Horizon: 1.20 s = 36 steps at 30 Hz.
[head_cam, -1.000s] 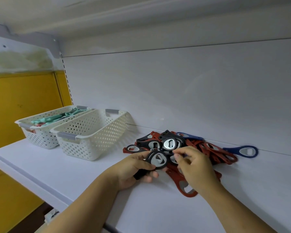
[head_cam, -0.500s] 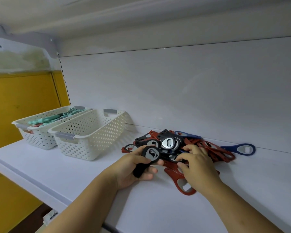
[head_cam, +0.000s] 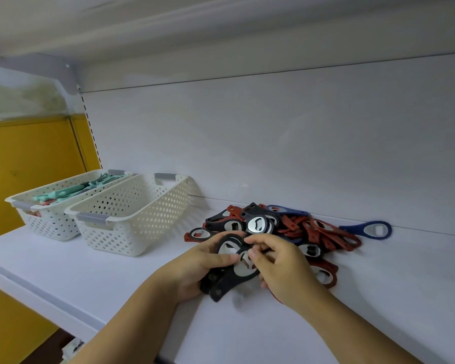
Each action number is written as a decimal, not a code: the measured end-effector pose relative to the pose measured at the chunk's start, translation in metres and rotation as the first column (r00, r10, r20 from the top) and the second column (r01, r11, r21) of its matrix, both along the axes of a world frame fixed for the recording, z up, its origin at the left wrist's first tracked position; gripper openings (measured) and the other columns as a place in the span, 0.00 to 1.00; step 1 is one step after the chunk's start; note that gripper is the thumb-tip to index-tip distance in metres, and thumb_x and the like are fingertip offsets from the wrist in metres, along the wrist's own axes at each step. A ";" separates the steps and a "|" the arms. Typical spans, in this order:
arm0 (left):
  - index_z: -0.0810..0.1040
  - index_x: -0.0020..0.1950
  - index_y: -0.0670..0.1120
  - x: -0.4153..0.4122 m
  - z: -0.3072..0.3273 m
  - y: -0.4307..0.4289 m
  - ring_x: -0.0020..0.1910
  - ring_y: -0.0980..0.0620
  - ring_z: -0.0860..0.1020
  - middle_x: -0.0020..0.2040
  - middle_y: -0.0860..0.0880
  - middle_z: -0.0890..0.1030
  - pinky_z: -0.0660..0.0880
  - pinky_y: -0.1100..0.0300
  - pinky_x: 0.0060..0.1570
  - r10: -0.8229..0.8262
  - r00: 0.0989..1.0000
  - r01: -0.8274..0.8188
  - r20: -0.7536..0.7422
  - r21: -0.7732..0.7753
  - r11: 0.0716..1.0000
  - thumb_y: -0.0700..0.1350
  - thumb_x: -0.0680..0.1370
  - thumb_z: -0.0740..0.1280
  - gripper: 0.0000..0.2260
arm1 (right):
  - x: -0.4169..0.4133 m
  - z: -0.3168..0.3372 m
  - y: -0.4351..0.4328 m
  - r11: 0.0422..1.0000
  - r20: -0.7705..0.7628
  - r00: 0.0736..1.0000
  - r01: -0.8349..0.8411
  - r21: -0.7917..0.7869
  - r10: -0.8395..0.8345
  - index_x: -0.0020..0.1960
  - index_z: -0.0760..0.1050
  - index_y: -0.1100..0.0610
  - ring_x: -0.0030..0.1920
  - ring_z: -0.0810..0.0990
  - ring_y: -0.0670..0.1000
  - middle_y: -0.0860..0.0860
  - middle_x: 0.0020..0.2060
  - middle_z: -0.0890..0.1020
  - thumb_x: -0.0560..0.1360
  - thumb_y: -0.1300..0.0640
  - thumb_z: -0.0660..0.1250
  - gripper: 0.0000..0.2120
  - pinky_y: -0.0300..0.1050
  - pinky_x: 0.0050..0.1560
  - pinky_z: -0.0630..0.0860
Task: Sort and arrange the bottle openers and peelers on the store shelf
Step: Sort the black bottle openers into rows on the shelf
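A heap of red, black and blue bottle openers [head_cam: 294, 227] lies on the white shelf [head_cam: 90, 285] against the back wall. My left hand [head_cam: 197, 266] grips black bottle openers [head_cam: 230, 281], two as far as I can tell, their handles pointing down-left. My right hand [head_cam: 281, 266] pinches the metal head of the nearer one. One blue opener [head_cam: 371, 229] lies apart at the right. Mint-green peelers [head_cam: 71, 193] fill the far white basket [head_cam: 47, 222].
A second white perforated basket [head_cam: 142, 224] with grey handles stands beside the first; its inside is hidden from this angle. An upper shelf hangs overhead. A yellow wall is at the left. The shelf's front edge runs diagonally at lower left.
My right hand drew a second black opener out of the heap and brought it against the one in my left hand. Both hands came slightly toward me.
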<state>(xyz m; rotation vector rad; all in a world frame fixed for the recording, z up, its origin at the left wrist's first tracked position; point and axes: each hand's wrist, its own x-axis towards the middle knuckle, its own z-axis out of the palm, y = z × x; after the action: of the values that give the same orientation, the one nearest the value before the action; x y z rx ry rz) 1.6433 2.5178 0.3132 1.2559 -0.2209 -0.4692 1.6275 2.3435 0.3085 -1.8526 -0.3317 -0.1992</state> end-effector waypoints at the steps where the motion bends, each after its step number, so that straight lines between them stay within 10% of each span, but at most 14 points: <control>1: 0.75 0.64 0.46 0.001 -0.001 0.002 0.54 0.42 0.80 0.58 0.38 0.80 0.78 0.52 0.52 -0.031 0.999 0.030 0.023 0.010 0.999 0.34 0.71 0.70 0.22 | -0.001 0.001 0.001 0.998 -0.059 0.998 -0.029 0.056 0.032 0.49 0.78 0.48 0.29 0.77 0.41 0.48 0.37 0.80 0.77 0.63 0.65 0.10 0.36 0.30 0.75; 8: 0.73 0.64 0.48 0.003 -0.003 0.003 0.36 0.46 0.83 0.49 0.41 0.82 0.77 0.61 0.27 -0.060 0.997 0.055 0.041 0.114 0.992 0.33 0.68 0.67 0.26 | 0.001 0.007 -0.006 0.991 -0.123 0.992 -0.016 0.134 0.032 0.49 0.78 0.52 0.31 0.81 0.45 0.49 0.43 0.81 0.76 0.62 0.66 0.06 0.39 0.35 0.79; 11: 0.73 0.64 0.46 0.004 -0.003 0.002 0.33 0.47 0.81 0.51 0.36 0.82 0.74 0.62 0.25 -0.030 0.999 0.027 0.039 0.089 0.996 0.31 0.73 0.63 0.21 | 0.011 0.008 -0.025 0.948 0.042 0.980 0.200 -0.247 -0.196 0.49 0.78 0.48 0.35 0.80 0.45 0.46 0.46 0.81 0.76 0.59 0.66 0.07 0.44 0.40 0.79; 13: 0.72 0.64 0.45 0.005 -0.003 0.002 0.33 0.47 0.80 0.54 0.33 0.80 0.73 0.62 0.25 -0.021 0.999 0.018 0.039 0.066 0.998 0.30 0.77 0.57 0.19 | 0.014 0.012 -0.042 0.730 0.156 0.937 0.342 -0.592 -0.312 0.53 0.79 0.50 0.43 0.79 0.48 0.47 0.54 0.78 0.76 0.59 0.64 0.09 0.43 0.43 0.76; 17: 0.72 0.65 0.48 0.005 -0.001 0.002 0.31 0.47 0.78 0.55 0.31 0.79 0.72 0.62 0.26 -0.016 1.000 0.016 -0.001 0.008 1.000 0.31 0.78 0.53 0.21 | 0.011 0.020 -0.064 0.552 0.087 0.899 0.337 -0.763 -0.429 0.59 0.76 0.48 0.53 0.76 0.52 0.50 0.62 0.73 0.74 0.61 0.64 0.15 0.42 0.44 0.73; 23: 0.75 0.59 0.51 0.004 0.000 0.004 0.29 0.48 0.72 0.45 0.38 0.80 0.66 0.65 0.22 0.023 1.000 -0.023 0.006 0.001 1.000 0.30 0.66 0.62 0.25 | 0.011 0.016 -0.074 0.591 0.012 0.899 0.298 -0.750 -0.438 0.62 0.77 0.48 0.55 0.77 0.52 0.52 0.63 0.72 0.75 0.58 0.68 0.16 0.44 0.53 0.75; 31: 0.72 0.58 0.50 0.003 0.003 0.004 0.28 0.49 0.70 0.39 0.42 0.74 0.65 0.66 0.19 0.113 0.988 -0.122 -0.103 -0.088 0.989 0.34 0.70 0.63 0.19 | 0.015 0.015 -0.072 0.698 0.277 0.859 0.511 -0.502 -0.430 0.56 0.79 0.54 0.44 0.74 0.49 0.51 0.55 0.76 0.78 0.56 0.63 0.09 0.40 0.43 0.70; 36: 0.75 0.56 0.48 -0.001 0.006 -0.001 0.39 0.41 0.78 0.38 0.40 0.75 0.80 0.51 0.40 0.123 0.984 -0.140 -0.132 -0.128 0.982 0.43 0.81 0.57 0.09 | 0.001 0.017 -0.045 0.840 0.424 0.835 0.481 -0.252 -0.351 0.53 0.81 0.56 0.40 0.76 0.44 0.48 0.44 0.83 0.77 0.58 0.65 0.08 0.29 0.37 0.67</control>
<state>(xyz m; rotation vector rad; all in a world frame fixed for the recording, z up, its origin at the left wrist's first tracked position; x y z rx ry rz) 1.6423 2.5167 0.3188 1.0954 -0.0629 -0.4086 1.6289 2.2987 0.3255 -2.2295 -0.2083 -0.8499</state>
